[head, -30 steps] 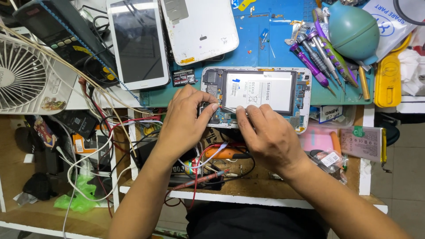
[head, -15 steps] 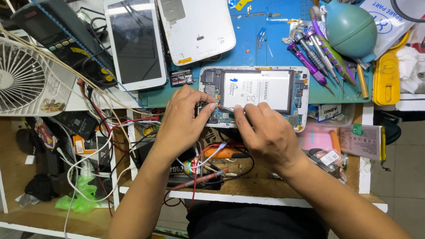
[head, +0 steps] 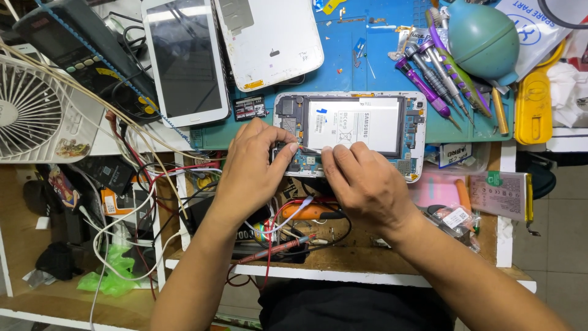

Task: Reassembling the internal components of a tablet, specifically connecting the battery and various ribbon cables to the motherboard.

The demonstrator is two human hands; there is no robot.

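In the middle of the frame lies an opened tablet (head: pixel 352 132) with its white battery showing, on a blue work mat (head: pixel 343 73). The left hand (head: pixel 254 168) is curled and pinches the tablet's lower left edge. The right hand (head: pixel 367 181) is curled too, fingertips pressed on the board beside it; whether it grips a tool, I cannot tell. Screwdrivers (head: pixel 435 76) lie at the upper right.

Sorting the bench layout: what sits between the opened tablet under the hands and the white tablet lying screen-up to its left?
In the head view, a small black chip card lies on the blue mat between the opened tablet and the white tablet.
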